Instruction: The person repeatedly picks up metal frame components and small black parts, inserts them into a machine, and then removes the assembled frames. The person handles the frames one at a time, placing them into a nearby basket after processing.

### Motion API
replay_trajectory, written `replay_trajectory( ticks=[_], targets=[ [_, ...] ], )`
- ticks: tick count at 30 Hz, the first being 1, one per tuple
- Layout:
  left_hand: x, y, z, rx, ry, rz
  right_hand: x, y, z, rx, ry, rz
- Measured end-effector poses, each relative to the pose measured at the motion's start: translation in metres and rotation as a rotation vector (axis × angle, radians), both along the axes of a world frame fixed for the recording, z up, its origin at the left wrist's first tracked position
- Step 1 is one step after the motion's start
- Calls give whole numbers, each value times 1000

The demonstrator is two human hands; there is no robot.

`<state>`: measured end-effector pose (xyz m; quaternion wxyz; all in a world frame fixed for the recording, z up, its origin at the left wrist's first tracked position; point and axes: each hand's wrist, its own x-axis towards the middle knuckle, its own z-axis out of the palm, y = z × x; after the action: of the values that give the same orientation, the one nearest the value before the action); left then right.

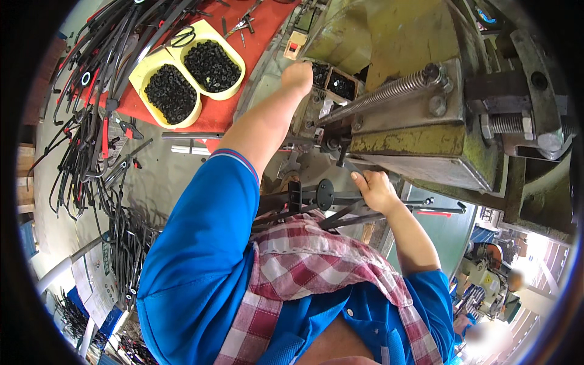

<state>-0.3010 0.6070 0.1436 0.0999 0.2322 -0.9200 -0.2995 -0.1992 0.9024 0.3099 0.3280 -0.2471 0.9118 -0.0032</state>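
My left hand (297, 77) reaches to the far side, its fingers curled at the left edge of a small bin of black parts (320, 74); whatever is in them is hidden. Beside that bin is a brown box (340, 84) of more small black parts. Nearer to me, my right hand (378, 191) is closed at a dark metal bar (348, 163) below the press, thumb pointing up and left. Black metal tubing (347, 213) with a round plate (325, 194) lies between my apron and the machine.
A large green machine (413, 143) with a coil spring (389, 94) fills the right. On a red surface (222, 115) stand two yellow tubs (198, 103) of black nuts or rings. Bent black rods (79, 164) hang in bundles at the left. Scissors (182, 36) lie by the tubs.
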Motion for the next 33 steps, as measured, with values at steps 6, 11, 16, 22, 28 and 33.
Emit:
replay_trajectory(
  ticks=[6, 11, 16, 22, 28, 33],
  targets=[
    [-12, -6, 16, 61, -98, 13, 11, 10, 1, -103, 75, -34],
    [-4, -4, 62, 74, 8, -97, 32, 14, 26, -266, 169, -58],
    [6, 3, 47, 187, -77, -27, 43, 30, 39, -262, 269, -14],
    [-13, 14, 14, -48, 48, 39, 30, 47, 49, -181, 228, -58],
    [33, 28, 91, 896, 98, 80, 10, 86, 30, -181, 284, -45],
    [108, 45, 38, 514, 380, -474, 4, 102, 21, -203, 258, -60]
  ],
)
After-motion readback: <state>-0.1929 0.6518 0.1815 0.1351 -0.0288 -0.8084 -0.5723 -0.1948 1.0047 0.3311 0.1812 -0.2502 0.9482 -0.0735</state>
